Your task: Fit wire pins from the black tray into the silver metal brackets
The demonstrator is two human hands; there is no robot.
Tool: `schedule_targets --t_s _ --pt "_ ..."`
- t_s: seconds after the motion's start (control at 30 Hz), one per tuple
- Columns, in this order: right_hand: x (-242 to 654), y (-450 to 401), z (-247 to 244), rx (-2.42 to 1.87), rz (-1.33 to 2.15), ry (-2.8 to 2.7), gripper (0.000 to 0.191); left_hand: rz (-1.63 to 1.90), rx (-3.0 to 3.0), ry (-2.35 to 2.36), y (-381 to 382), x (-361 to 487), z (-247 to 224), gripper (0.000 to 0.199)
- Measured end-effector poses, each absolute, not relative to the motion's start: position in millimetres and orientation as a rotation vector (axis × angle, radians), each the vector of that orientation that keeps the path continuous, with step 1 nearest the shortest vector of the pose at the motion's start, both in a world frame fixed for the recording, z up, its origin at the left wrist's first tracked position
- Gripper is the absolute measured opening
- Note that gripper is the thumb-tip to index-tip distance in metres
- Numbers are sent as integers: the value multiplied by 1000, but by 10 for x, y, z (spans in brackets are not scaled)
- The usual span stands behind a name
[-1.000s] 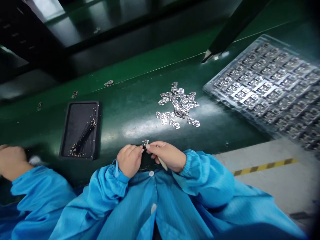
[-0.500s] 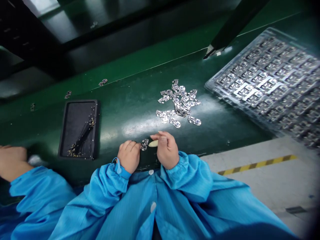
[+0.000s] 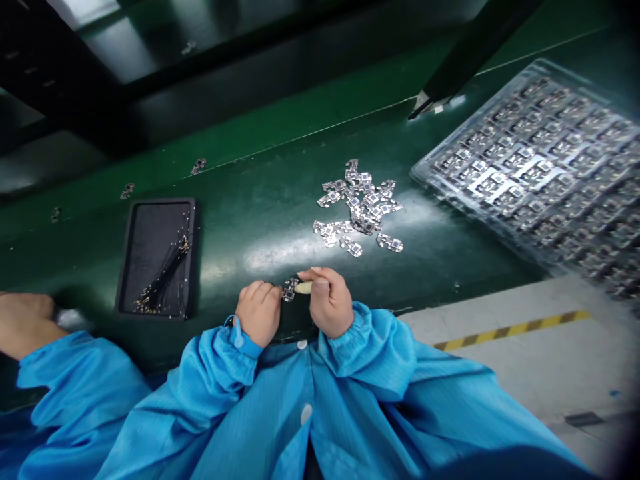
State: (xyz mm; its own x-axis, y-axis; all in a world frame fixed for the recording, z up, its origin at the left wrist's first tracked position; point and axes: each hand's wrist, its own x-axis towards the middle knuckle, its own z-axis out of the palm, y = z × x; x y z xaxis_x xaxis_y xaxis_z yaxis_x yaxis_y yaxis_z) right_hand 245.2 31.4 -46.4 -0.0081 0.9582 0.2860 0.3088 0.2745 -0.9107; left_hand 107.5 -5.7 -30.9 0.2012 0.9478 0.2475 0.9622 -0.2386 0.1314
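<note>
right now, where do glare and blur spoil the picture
Head view: glare whitens the bench left of the board pile and parts of the clear tray, whose lower right is blurred; the board by the left hand is small but clearer; the top right corner is dark.

- A glossy green workbench point(image 3: 260, 173) slants across the view, from nine o'clock up to two.
- A thin pale line point(image 3: 320, 135) crosses its surface, climbing from ten o'clock to two.
- Between one and two o'clock a black post point(image 3: 465, 60) leans, its foot at the bench.
- At ten o'clock stands a dark, blurred frame point(image 3: 55, 73), with pale patches of brightness point(image 3: 107, 50) near it; whether window or reflection, cannot tell.
- Light glares softly on the bench near the dial's centre and towards three.
- At four lies grey floor point(image 3: 465, 387), with yellow-and-black striped tape point(image 3: 515, 330) and a dark patch point(image 3: 585, 419).
</note>
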Motion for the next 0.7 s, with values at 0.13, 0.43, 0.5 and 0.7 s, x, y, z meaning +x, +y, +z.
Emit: schedule_targets --t_s 0.13,0.43,0.5,0.7 --pt "2450 313 -467 -1220 787 -1532 17 -425 -2390 -1909 -59 1079 -312 14" --pt "2457 308 -443 -1248 801 -1567 18 -395 -2381 -1925 -67 1083 -306 16" --pt "2457 331 -384 -1275 798 -1639 20 -395 -2391 -1920 -66 1076 -308 17" --pt "2330 418 -178 -1151 717 -2208 36 -400 -2407 -1915 -84 1032 -341 21"
